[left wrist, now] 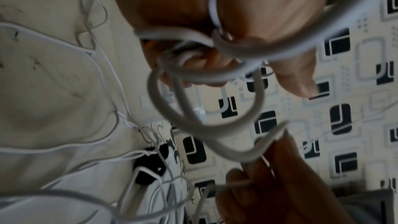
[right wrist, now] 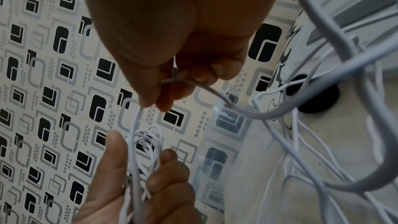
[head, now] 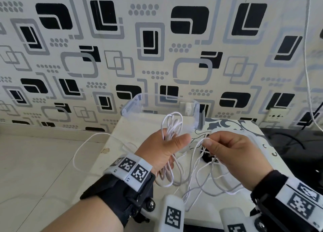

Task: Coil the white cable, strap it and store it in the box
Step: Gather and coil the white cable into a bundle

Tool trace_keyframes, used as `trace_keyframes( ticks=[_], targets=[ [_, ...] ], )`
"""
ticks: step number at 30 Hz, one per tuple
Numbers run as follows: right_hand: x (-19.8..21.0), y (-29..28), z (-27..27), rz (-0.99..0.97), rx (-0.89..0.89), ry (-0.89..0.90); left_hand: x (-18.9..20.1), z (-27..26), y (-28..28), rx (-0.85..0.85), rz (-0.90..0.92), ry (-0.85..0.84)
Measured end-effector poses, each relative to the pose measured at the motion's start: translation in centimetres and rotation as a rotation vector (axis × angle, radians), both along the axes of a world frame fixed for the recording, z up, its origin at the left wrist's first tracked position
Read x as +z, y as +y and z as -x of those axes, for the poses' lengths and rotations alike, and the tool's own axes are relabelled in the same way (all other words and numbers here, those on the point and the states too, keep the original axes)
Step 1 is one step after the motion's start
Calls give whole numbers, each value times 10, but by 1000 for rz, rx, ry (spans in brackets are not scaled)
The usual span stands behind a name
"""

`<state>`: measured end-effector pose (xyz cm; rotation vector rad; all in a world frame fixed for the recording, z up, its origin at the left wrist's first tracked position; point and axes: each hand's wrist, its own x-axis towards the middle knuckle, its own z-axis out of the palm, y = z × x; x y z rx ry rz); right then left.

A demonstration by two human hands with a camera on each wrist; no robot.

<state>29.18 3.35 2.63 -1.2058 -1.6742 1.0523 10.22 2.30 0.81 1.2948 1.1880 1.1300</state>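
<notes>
White cable [head: 172,127]: partly coiled, held above a small white table [head: 272,155] with a dark floral print. The left hand [head: 162,151] grips the gathered loops, fingers and thumb curled round the bundle; loops stand above the fist and hang below it, so the coil's long axis runs roughly upright, tilted a little away from the person. The right hand [head: 232,151] sits just beside it at about the same height, thumb and forefinger pinching a single strand; the wrist view shows that strand leading straight across to the bundle. Uncoiled remainder: slack loops hang below both hands onto the table, tangled, and one long run trails off the table's left edge toward the floor. Next wrap, as judged: the right hand is the feeding hand and must carry its strand leftward over the top of the upright bundle. Clear plastic box [head: 139,100]: open, at the table's far edge against the patterned wall, directly beyond the left hand. A dark round object [head: 208,159] lies under the slack, possibly the strap; cannot tell.
</notes>
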Motion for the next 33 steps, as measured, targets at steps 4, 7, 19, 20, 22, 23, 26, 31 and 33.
trace_keyframes(
  ticks=[4,7,19,20,22,23,26,31,33],
  targets=[
    [1,-3,7,-15,24,-4,1,-10,-3,-42,12,34],
    [2,-6,13,-45,34,-30,6,-16,-8,-128,6,28],
    [-4,-5,10,-11,59,-132,2,-11,-4,-9,70,40],
    [-5,-5,9,-12,63,-158,2,-10,-3,3,74,0],
    [-8,-4,9,3,79,-211,2,-7,-2,12,76,-78],
    [-9,-4,9,18,92,-249,2,-5,-1,13,77,-102],
    [-13,-3,8,53,110,-333,4,-2,1,37,70,-166],
    [-12,0,8,22,13,-201,3,0,2,95,83,-169],
    [-10,0,9,13,-9,-144,2,-2,1,99,94,-148]
  ],
)
